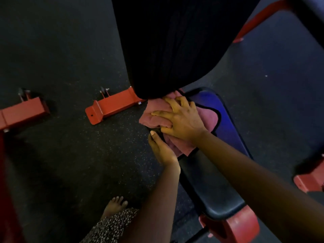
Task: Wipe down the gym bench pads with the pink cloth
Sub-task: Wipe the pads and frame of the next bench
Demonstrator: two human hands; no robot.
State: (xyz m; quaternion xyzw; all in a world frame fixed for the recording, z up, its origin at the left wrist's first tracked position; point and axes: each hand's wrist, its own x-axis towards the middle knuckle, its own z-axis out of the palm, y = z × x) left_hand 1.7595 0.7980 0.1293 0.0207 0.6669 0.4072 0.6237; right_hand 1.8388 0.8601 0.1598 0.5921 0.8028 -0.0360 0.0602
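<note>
Head view: looks down on a gym bench on a dark speckled floor [70,163].
Seat pad [215,190]: black, long axis running from lower right up toward the centre.
Back pad [175,50]: black, rising from the seat's far end toward the top of the frame.
Pink cloth [154,116]: bunched on the seat's far end, touching the back pad's base.
Right hand [184,120]: fingers spread, pressing down on the cloth.
Left hand [162,151]: grips the seat's left edge, thumb on top, fingers hidden.
Red frame foot [112,106]: on the floor, left of the cloth.
Bare foot [115,206]: below, beside the seat.

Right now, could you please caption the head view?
Right hand presses the pink cloth onto the seat pad while left hand grips its edge.
</note>
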